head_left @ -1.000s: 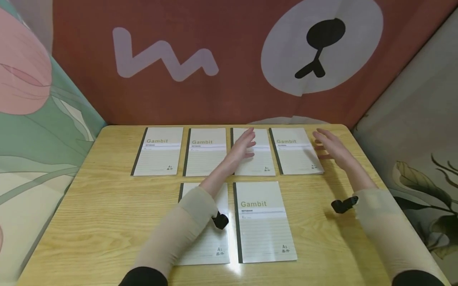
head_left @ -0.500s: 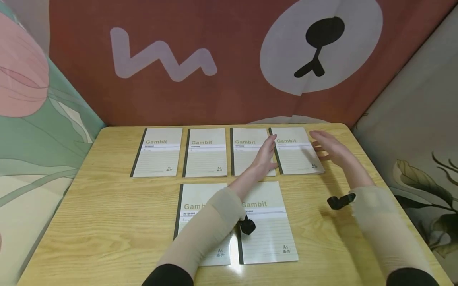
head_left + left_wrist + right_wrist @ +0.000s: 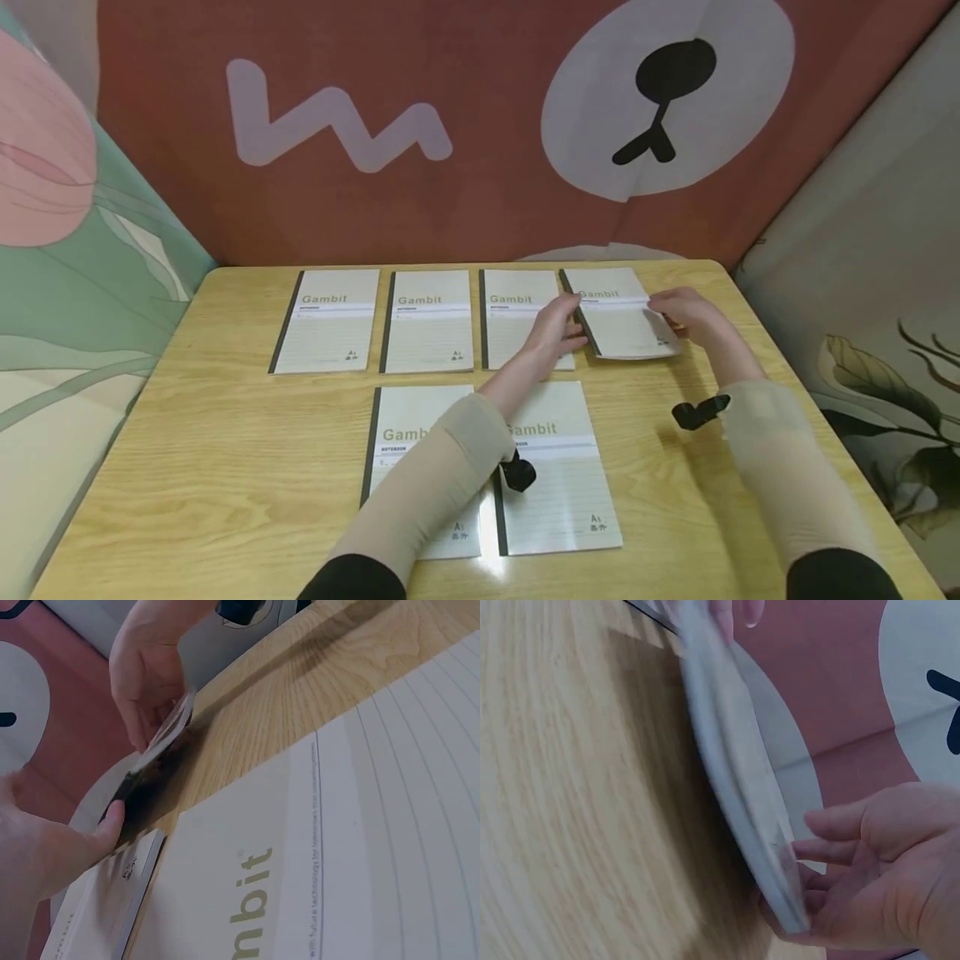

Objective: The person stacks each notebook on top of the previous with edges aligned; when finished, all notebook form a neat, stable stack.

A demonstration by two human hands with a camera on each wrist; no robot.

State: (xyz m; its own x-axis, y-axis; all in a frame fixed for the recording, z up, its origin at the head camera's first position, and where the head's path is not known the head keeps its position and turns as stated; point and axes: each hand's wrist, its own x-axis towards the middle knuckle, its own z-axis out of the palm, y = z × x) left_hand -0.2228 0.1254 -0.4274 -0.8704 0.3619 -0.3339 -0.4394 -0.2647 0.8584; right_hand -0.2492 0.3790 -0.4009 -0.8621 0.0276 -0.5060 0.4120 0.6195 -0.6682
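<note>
A white Gambit notebook [image 3: 622, 321] with a dark spine, rightmost of the back row, is raised off the table between both hands. My left hand [image 3: 551, 333] holds it at the spine, over the right part of the neighbouring notebook [image 3: 517, 333]. The thumb shows against the spine in the left wrist view. On the opposite edge my right hand [image 3: 690, 315] grips the notebook, fingers curled under it in the right wrist view. There the notebook [image 3: 731, 765] bends slightly, its shadow on the wood below.
Two more matching notebooks [image 3: 322, 333] [image 3: 427, 333] lie in the back row to the left. Nearer me lie a partly covered notebook [image 3: 457, 546] and another notebook [image 3: 562, 500], under my left forearm. The wooden table [image 3: 187, 467] ends at a red patterned wall [image 3: 360, 217].
My left hand has moved right, from over the third notebook to the rightmost one's spine. My right hand has closed on its right edge, and that notebook has come up off the table.
</note>
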